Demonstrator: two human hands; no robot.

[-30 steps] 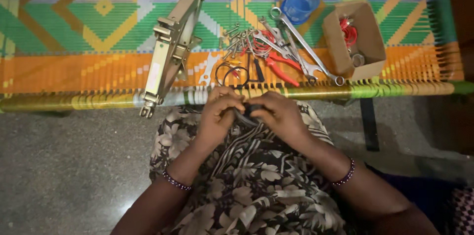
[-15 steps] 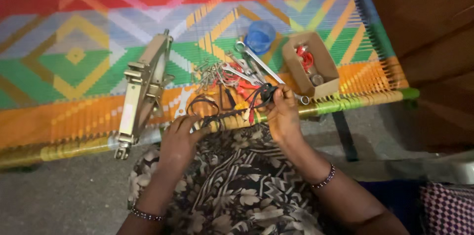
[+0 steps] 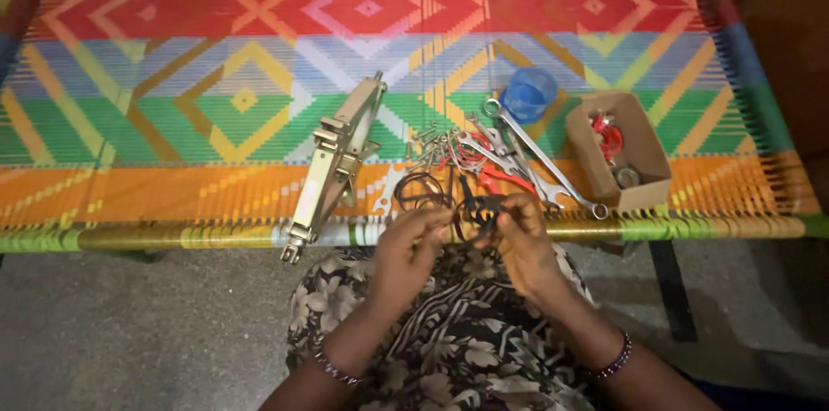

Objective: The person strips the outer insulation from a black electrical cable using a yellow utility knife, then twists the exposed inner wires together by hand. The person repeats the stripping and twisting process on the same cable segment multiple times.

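Black rubber rings sit pinched between 2 hands at the near edge of a woven cot: the left hand grips them from 9 o'clock, the right hand from 3 o'clock. At 12 o'clock lie spanners and red pliers; a metal bracket lies at 10 o'clock, a cardboard box at 2 o'clock beside a blue cup.

Only one view: head-worn, looking steeply down from above and slightly forward, close over the hands at lower centre. Takes in the lap and grey floor at the bottom, the woven cot across the top, tools mid-frame.
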